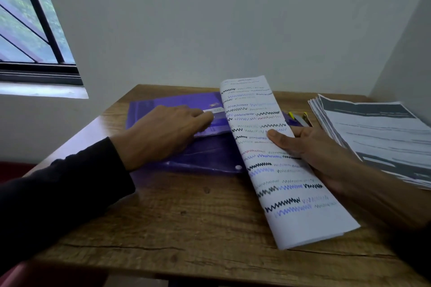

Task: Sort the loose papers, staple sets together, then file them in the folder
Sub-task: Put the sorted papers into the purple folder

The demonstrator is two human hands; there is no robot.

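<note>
R hand (pixel 310 147) grips a curled set of papers (pixel 275 161): thumb lies on top of the printed face, other fingers curl under from the right edge, so the sheets sit pinched btwn thumb and fingers. Set is lifted and bowed, long axis running from near-right corner of the table (pixel 186 228) up toward the back wall, far end tilted slightly left and overlapping the purple folder (pixel 186 154). L hand (pixel 163 133) lies knuckles-up on the folder, fingers held together w/ tips curled at the flap edge near its white label; can't tell if they pinch the flap. Folder lies flat, long axis left-right. Stapler (pixel 299 117) sits just behind R hand. Paper stack (pixel 377 137) fans at far right.
</note>
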